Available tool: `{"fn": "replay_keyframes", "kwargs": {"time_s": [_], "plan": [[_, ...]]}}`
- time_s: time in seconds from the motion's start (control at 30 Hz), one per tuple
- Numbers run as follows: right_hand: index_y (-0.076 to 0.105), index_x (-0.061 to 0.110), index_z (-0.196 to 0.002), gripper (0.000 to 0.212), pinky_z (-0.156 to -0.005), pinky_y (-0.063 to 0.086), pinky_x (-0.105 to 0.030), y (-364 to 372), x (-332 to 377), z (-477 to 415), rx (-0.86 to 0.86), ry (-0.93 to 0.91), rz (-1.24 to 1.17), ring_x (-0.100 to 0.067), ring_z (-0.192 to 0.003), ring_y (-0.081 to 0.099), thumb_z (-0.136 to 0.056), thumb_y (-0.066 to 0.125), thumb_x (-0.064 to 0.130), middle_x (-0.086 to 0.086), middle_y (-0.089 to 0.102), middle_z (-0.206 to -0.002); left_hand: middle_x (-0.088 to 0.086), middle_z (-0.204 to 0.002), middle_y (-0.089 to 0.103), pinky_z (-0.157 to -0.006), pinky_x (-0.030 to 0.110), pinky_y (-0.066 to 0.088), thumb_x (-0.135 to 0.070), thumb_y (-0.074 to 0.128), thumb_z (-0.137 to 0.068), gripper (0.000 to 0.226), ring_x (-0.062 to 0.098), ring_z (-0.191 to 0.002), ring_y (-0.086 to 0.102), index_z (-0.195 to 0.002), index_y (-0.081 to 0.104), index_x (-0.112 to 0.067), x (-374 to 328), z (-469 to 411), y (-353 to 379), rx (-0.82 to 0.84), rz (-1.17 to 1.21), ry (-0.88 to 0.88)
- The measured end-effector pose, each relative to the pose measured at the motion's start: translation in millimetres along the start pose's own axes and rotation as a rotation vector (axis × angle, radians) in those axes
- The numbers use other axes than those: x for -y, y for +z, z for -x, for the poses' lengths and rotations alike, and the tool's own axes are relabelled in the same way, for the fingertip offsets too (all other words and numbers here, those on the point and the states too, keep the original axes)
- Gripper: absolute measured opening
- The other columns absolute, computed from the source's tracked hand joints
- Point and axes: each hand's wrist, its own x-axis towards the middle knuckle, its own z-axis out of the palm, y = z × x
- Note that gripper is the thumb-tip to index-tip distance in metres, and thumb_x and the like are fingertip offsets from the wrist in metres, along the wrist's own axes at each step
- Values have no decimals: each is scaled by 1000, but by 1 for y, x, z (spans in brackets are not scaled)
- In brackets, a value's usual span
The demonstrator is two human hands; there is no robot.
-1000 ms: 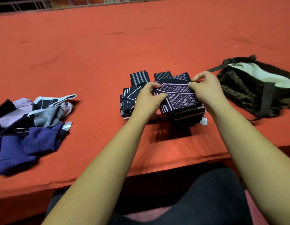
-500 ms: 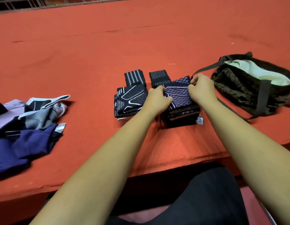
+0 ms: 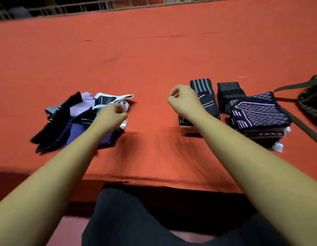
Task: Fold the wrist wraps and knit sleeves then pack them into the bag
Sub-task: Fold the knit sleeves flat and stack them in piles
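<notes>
an orange-red counter [image 3: 154, 59] carries everything. on its left side lies a loose heap of unfolded pieces [image 3: 70, 119] – dark navy, purple, lilac, grey and one white-trimmed black piece on top. the left hand [image 3: 112, 115] hangs over the heap's right edge with its fingers curled; the fingertips sit right at the pale fabric there, but blur hides whether they pinch it or merely touch it.

the right hand [image 3: 183, 100] is raised above the counter near the middle, fingers loosely curled and thumb close to the forefinger, with nothing in it. it partly covers a folded black stack with white lines [image 3: 207, 103]. just beyond that stack lies a grey-striped wrap [image 3: 201, 85], and beside it to the right a dark ribbed wrap [image 3: 228, 91]. further right stands a taller stack of folded dark pieces with a lilac grid pattern [image 3: 260, 112], white tags [image 3: 278, 147] poking out at its near corner.

the bag [image 3: 312, 102] – dark and mottled – shows only partly at the right edge, its strap [image 3: 299, 123] trailing across the counter beside the patterned stack.
</notes>
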Motion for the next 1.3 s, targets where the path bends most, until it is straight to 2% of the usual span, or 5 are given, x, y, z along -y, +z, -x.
{"fn": "replay_keyframes", "kwargs": {"time_s": [0.27,0.6,0.77,0.93,1.3], "plan": [[65,-9,-100,28,-75,51,-43,125,45,9,328,-6,-70,-38,-87,64,-80,68,10,-26,68,-101,17,-120,58,-103,43,41,-29,72,-78,44,38,-116,52,-120,63,-15,116,18,-22,-63,-207,-94],[55,19,-91,15,-55,45,-24,182,37,16,614,422,-751,-17,-70,58,-91,69,23,-2,63,-84,7,-101,73,-91,37,48,-25,64,-83,24,10,-90,59,-105,70,-17,109,33,-4,-21,509,89],[66,16,-86,8,-68,44,-24,144,26,22,568,443,-983,-9,-72,63,-92,65,12,7,72,-77,-2,-94,70,-76,14,48,-4,62,-94,18,-3,-77,61,-107,68,-14,72,55,4,1,778,149],[72,9,-101,16,-72,49,-25,100,0,55,358,311,-867,-15,-83,66,-85,72,8,-6,74,-96,-13,-91,67,-83,25,47,-47,63,-84,28,4,-87,61,-106,67,-30,55,66,34,-78,972,-6],[63,11,-97,35,-58,43,-25,61,-58,113,85,191,-486,-10,-60,52,-72,86,13,-3,63,-72,0,-84,73,-74,20,52,6,54,-95,21,11,-78,63,-93,59,-14,41,94,95,-39,1139,-94]]}}
